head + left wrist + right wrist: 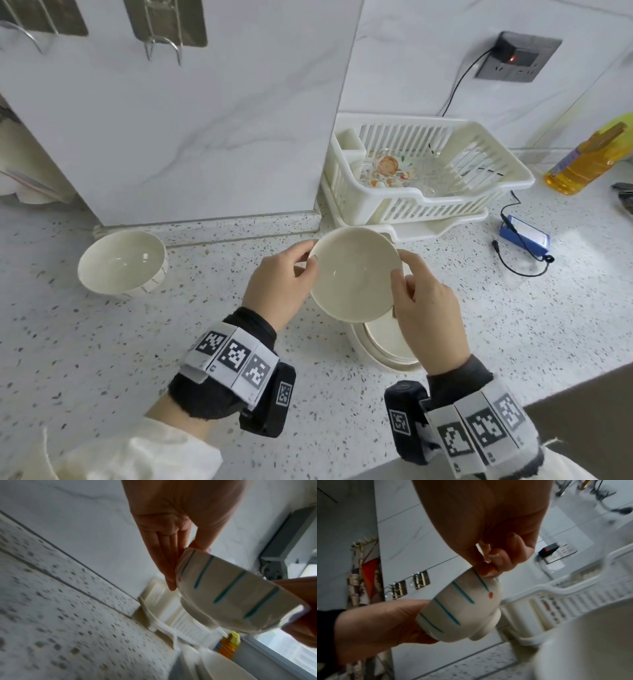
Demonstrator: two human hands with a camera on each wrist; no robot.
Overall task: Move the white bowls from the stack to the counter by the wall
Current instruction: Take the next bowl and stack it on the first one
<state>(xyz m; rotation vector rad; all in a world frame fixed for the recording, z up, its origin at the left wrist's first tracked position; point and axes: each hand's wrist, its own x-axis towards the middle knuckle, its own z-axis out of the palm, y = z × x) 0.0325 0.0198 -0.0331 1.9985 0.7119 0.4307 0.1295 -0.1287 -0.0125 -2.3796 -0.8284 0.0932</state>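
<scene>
White ceramic, up in the air: a bowl [354, 274] with teal stripes and an orange dot on its outer wall is held over the speckled counter [102, 342], and nothing shows inside it. The left hand [282, 277] pinches the left rim, thumb over the edge and straight fingers [169, 561] along the outside. The right hand [424, 301] grips the opposite rim, thumb inside, curled fingers [501, 559] pressed to the wall. Directly below, partly hidden by the lifted bowl, sits the remaining stack [387, 346] of white bowls; how many are in it cannot be told. Off to the left, another bowl [121, 262] stands upright near the base of the marble wall panel [171, 120], its inside bare. Behind the hands, a cream plastic drying rack [428, 202] holds clear glass dishes, one with an orange pattern. A yellow oil bottle [589, 161] stands at far right.
</scene>
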